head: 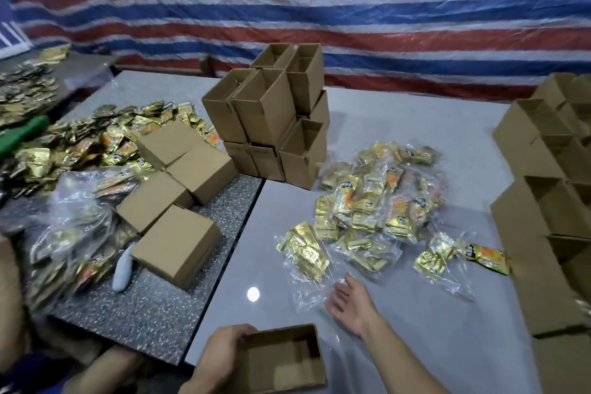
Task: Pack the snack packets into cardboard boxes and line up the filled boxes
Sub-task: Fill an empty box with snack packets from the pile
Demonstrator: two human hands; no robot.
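Observation:
An open, empty cardboard box [281,358] sits at the near edge of the pale table [431,329]. My left hand [220,358] grips its left wall. My right hand [350,302] hovers open, palm up, just right of the box and close to a clear bag of gold snack packets [303,253]. Behind it lies a heap of gold and orange packets in clear bags [383,198]. Several closed boxes [177,243] lie in a diagonal line on the speckled table to the left.
A stack of open empty boxes [271,118] stands at the table's middle back. More open boxes [550,211] are piled along the right edge. Loose gold packets [96,141] cover the left table. A striped tarp [319,9] hangs behind. Another person's arm [12,281] shows at the left edge.

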